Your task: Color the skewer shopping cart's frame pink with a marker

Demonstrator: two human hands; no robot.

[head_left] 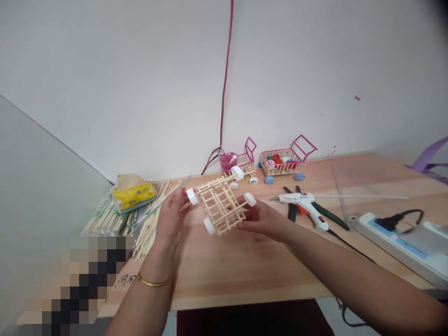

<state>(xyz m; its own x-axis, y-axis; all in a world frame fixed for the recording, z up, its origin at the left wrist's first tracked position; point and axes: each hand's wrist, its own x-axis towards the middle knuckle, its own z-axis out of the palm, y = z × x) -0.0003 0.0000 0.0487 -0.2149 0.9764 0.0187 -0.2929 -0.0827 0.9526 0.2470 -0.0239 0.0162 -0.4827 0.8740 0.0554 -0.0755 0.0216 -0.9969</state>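
Observation:
A small toy cart [220,205] made of thin wooden sticks is held up over the table, with its slatted underside towards me. White bottle-cap wheels [249,199] sit at its corners. My right hand [264,218] grips the cart's right side, thumb at the lower edge and the other fingers partly hidden behind it. At the left, my left hand [172,210] has its fingers closed at the white wheel [192,196] and the cart's edge; some fingertips are hidden.
Two pink-rimmed stick carts stand by the wall, the right cart [283,161] holding colourful caps. A glue gun [308,205] lies over green-handled pliers [329,215]. A power strip [399,247] is at right. Bundled sticks [105,219] and a yellow packet [135,193] lie left.

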